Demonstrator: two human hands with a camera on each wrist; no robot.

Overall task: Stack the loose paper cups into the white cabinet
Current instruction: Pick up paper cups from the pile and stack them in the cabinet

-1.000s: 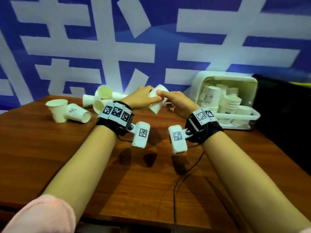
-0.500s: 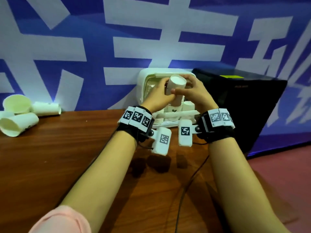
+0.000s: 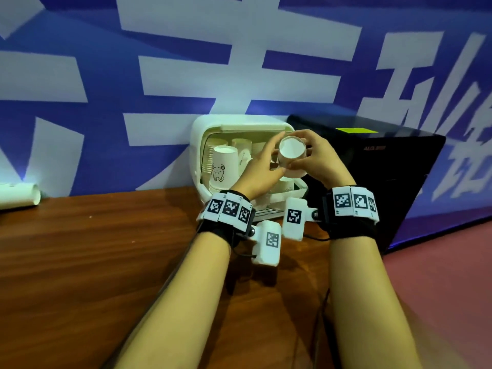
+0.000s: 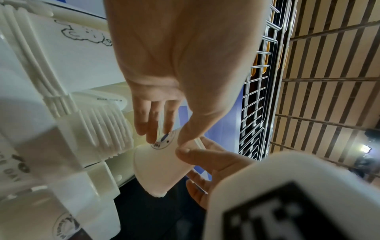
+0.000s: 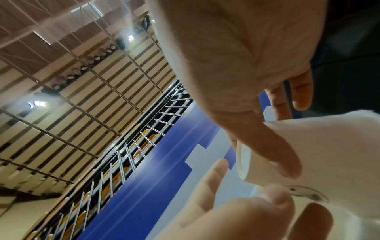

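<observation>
Both hands hold one paper cup [image 3: 291, 155] between them: the left hand [image 3: 262, 166] pinches its side with thumb and fingers, and the right hand [image 3: 318, 158] curls round the other side. The cup is held in the air, bottom toward the camera, just in front of the open white cabinet [image 3: 202, 134]. The cabinet stands on the table [image 3: 106, 249] with stacked cups [image 3: 222, 166] inside, beside a black box [image 3: 386, 161].

Paper cup [image 3: 291, 153], seemingly between both hands

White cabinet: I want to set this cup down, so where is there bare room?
Crowded inside the white cabinet: cup stacks fill its left. Bare wooden table lies between the cabinet and the lying cup at far left.
</observation>
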